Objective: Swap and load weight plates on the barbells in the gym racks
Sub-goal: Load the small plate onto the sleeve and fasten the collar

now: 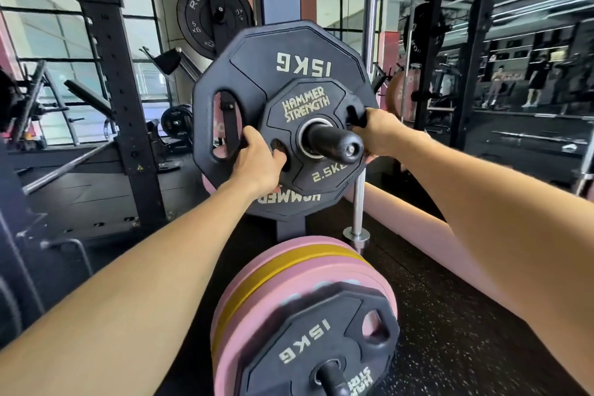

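1. Nearest the camera, a black 15 kg plate [308, 341] is seen on a low black peg [332, 381], with its lettering upside down.
2. Directly behind it on the same peg, a stack of pink bumper plates [324, 251] is stored, with one yellow plate [289, 270] sandwiched between them.
3. The black speckled rubber floor [450, 315] is crossed on the right by a pink padded edge [418, 219].
4. Two bare forearms are extended forward from the lower corners of the view.
5. The left hand [257, 161] is curled round the lower-left edge of a small black 2.5 kg Hammer Strength plate [308, 135], its fingers tucked into a grip slot.
6. The right hand [379, 132] is closed on the right edge of the same small plate, fingers hooked behind it.
7. The 2.5 kg plate is seated on the black barbell sleeve [334, 141], whose capped end points toward the camera.
8. Right behind and touching it, a larger black 15 kg plate [257, 74] is carried on the same sleeve, its marking inverted.
9. Further back, a black 5 kg plate [199, 19] is hung on the upright of a black rack [112, 74].
10. A chrome vertical bar [369, 10] is stood behind the plates, and a mirrored wall [514, 42] is seen at far right.
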`<state>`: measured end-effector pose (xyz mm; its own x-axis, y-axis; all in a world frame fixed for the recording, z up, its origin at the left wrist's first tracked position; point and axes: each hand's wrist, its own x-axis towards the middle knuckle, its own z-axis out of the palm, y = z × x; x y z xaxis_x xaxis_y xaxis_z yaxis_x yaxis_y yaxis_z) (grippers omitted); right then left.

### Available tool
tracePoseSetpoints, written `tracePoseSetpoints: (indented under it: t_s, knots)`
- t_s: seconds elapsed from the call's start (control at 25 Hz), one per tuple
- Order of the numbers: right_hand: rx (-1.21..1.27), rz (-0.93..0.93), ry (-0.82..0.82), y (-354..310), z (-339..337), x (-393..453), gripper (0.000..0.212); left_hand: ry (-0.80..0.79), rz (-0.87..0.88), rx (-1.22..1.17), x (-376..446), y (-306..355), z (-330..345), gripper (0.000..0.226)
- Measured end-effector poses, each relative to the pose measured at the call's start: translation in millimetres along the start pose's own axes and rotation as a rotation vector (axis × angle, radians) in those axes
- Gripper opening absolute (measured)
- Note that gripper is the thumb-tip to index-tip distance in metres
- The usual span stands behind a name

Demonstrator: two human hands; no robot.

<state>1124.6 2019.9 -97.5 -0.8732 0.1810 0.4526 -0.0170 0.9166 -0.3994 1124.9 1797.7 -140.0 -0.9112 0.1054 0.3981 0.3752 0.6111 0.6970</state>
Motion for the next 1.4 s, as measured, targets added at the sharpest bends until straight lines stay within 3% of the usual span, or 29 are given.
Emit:
tracePoseSetpoints:
  t_s: [0.2, 0.4, 0.56, 0.72, 0.96, 1.08, 1.2, 1.4]
  knots:
    - [-0.019, 0.075, 0.055, -6, -31, -60, 0.03, -0.046, 0.058, -0.098, -43, 16, -5, 0.034]
    - [-0.023, 0.166, 0.09, -17, -61, -135, 0.027, -0.077, 0.07, -0.101, -105, 27, -17, 0.052]
    - [-0.022, 0.162, 0.111, -45, -58, -193, 0.027, -0.111, 0.126, -0.086, -143, 16, -59, 0.037]
    - [0.016, 0.094, 0.132, -114, -69, -229, 0.023, -0.07, 0.19, 0.042, -168, 5, -143, 0.061]
    - [0.038, -0.144, 0.117, -250, -69, -285, 0.025, 0.02, 0.205, 0.125, -240, -28, -294, 0.028]
    - [0.013, -0.246, -0.024, -325, -70, -322, 0.019, 0.101, 0.157, 0.261, -290, -48, -374, 0.025]
    - [0.11, -0.276, -0.086, -386, -67, -351, 0.037, 0.155, 0.09, 0.33, -334, -67, -440, 0.029]
    - [0.099, -0.369, -0.116, -492, -54, -394, 0.042, 0.183, 0.024, 0.321, -399, -101, -543, 0.049]
